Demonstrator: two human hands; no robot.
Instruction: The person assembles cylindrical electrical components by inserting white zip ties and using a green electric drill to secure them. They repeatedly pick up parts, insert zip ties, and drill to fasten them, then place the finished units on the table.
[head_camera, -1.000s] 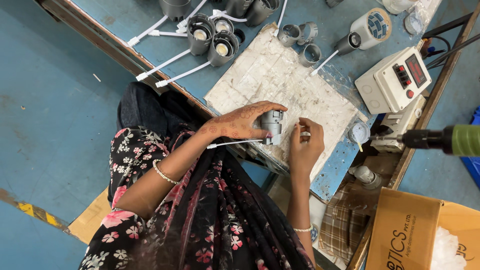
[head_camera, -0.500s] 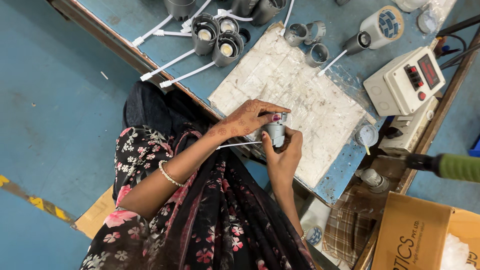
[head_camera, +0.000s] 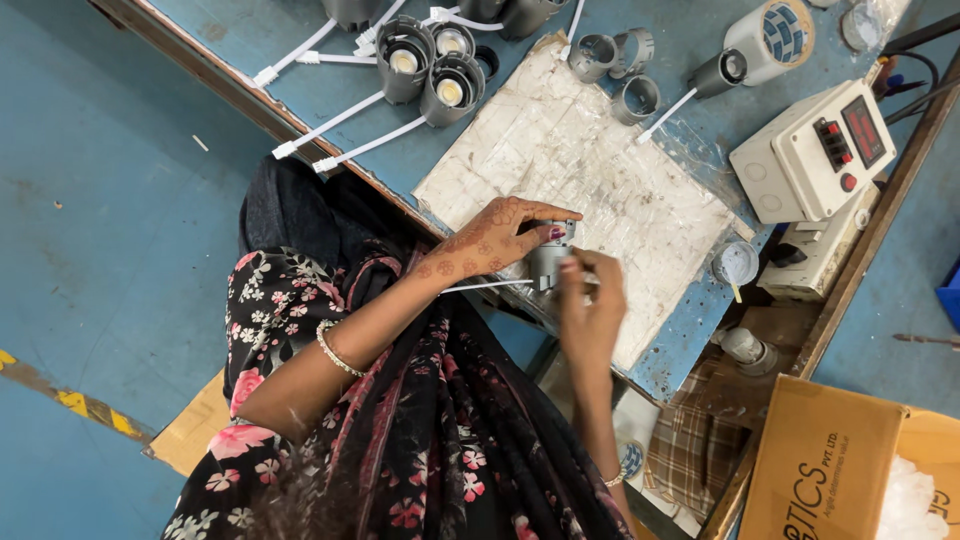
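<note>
Overhead view of bench assembly: both hands meet on one small grey cylindrical housing (head_camera: 548, 262), held at the near edge of the white taped work mat (head_camera: 600, 170). The left hand (head_camera: 490, 240) wraps the housing from above and from the person's left, fingers curled round its body, thumb and fingertips pressing it against the mat. The right hand (head_camera: 588, 300) closes on the same piece from below, fingertips pinched at its open end; whether they hold a small part or only the rim cannot be told. A white cable (head_camera: 490, 286) trails from the housing away from the grip, under the left wrist. The step in hand appears to be fitting or seating something at the mouth of the housing; the next move seems to call for a steady left-hand hold while the right fingertips work with fine pressure. Beyond the grip, across the mat, lie loose grey rings (head_camera: 615, 70); further off stand finished lamp units with white leads (head_camera: 430, 70), and off to the right side a white meter box (head_camera: 810, 150). Compared with the frame one second earlier, the right hand, then apart from the housing, has closed in and now touches it; the left-hand hold is unchanged.
</note>
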